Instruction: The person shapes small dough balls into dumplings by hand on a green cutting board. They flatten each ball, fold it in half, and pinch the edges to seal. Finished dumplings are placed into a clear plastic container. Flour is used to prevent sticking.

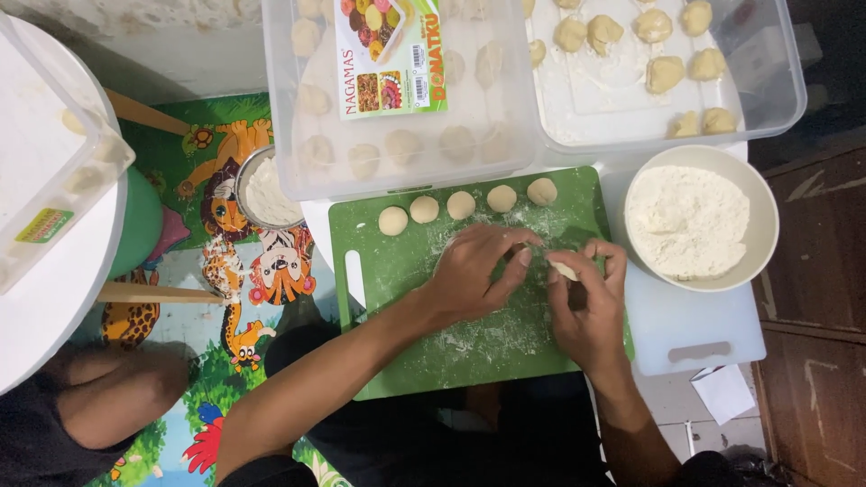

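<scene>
Over the floured green cutting board [397, 271], the left hand [478, 275] and right hand [586, 302] pinched one small dough piece [564, 269] between their fingertips; four dough balls [460, 205] lined the board's far edge beside a flour bowl [762, 216].

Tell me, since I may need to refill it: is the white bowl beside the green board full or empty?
Nearly full. The white bowl holds a heap of flour that covers its bottom and rises close to its rim.
</scene>
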